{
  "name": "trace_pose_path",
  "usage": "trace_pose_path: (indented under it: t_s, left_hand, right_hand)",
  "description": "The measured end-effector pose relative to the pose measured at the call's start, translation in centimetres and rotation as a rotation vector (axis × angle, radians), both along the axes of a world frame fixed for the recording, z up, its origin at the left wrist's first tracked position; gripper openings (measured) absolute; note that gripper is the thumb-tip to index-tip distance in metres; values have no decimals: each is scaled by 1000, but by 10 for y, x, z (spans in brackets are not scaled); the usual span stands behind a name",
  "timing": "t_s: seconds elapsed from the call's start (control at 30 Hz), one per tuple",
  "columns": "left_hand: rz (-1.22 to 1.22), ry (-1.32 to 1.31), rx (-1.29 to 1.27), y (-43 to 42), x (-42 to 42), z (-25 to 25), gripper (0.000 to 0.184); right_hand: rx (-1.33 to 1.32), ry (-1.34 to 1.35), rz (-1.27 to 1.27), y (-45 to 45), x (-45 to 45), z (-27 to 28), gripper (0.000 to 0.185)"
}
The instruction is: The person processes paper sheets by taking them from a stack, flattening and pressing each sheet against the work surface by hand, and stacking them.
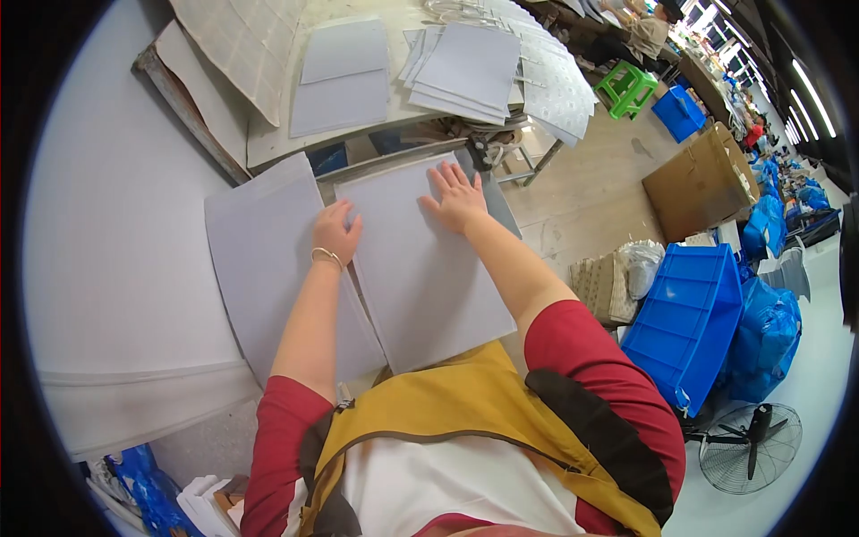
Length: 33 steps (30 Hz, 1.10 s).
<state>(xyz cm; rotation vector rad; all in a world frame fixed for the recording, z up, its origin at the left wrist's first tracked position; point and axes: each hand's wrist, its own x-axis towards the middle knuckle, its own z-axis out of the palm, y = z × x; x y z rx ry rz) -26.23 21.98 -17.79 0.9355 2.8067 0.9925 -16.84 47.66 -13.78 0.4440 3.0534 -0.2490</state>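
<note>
Two stacks of large pale grey-white sheets lie side by side in front of me. My right hand [456,199] rests flat with spread fingers near the far end of the right stack [438,286]. My left hand [336,234], a bracelet at its wrist, lies by the seam where the right stack meets the left stack [268,259]. Its fingers are slightly bent, with the thumb apart, and touch the sheets near that edge. Neither hand is seen to grip anything.
Beyond the stacks, a white table [268,148] bears more sheets [470,63]. To the right are a cardboard box [698,183], a blue crate [684,313], a green stool [626,88] and a fan [752,447]. A white wall [116,233] stands left. Another person [646,34] sits far off.
</note>
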Motion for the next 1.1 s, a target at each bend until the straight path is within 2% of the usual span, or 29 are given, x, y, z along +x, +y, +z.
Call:
trace_pose_path:
  t_s: [0.07, 0.13, 0.17, 0.23, 0.37, 0.43, 0.5, 0.57, 0.6, 0.67, 0.73, 0.83, 1.07, 1.1]
  left_hand:
    - [59, 31, 22, 3, 3, 7, 54]
    - [67, 226, -181, 11, 10, 17, 69]
    - [74, 223, -170, 16, 11, 22, 69]
    - [-8, 124, -459, 18, 19, 36, 80]
    - [-54, 16, -618, 22, 20, 44, 81]
    - [-32, 49, -637, 25, 21, 45, 79]
    - [-40, 80, -683, 27, 20, 42, 78]
    - [-49, 105, -758, 22, 21, 37, 78]
    - [-49, 125, -768, 21, 20, 33, 77]
    - [-55, 146, -798, 21, 17, 36, 77]
    - [-26, 80, -716, 23, 19, 39, 78]
    - [17, 78, -734, 24, 22, 39, 80]
    - [184, 36, -843, 27, 37, 54, 86]
    - [186, -9, -953, 32, 39, 68, 86]
  right_hand:
    - [-9, -6, 34, -3, 8, -2, 73]
    - [-3, -5, 34, -8, 15, -2, 73]
    - [-12, -18, 35, -8, 18, -2, 74]
    - [-18, -7, 68, -9, 28, -4, 74]
    - [-76, -12, 48, -20, 30, 9, 70]
    - [99, -47, 32, -32, 13, 7, 71]
    - [54, 66, 90, -56, -7, -9, 74]
    - [-218, 169, 376, -82, -22, -17, 76]
    - [-247, 176, 372, -81, -25, -19, 76]
    - [-88, 37, 393, -63, -25, -18, 77]
    - [-45, 41, 254, -27, -10, -4, 71]
    - [6, 49, 62, 25, 4, -1, 71]
    - [0, -1, 44, 37, 5, -5, 73]
    - [10, -10, 52, 37, 5, -5, 73]
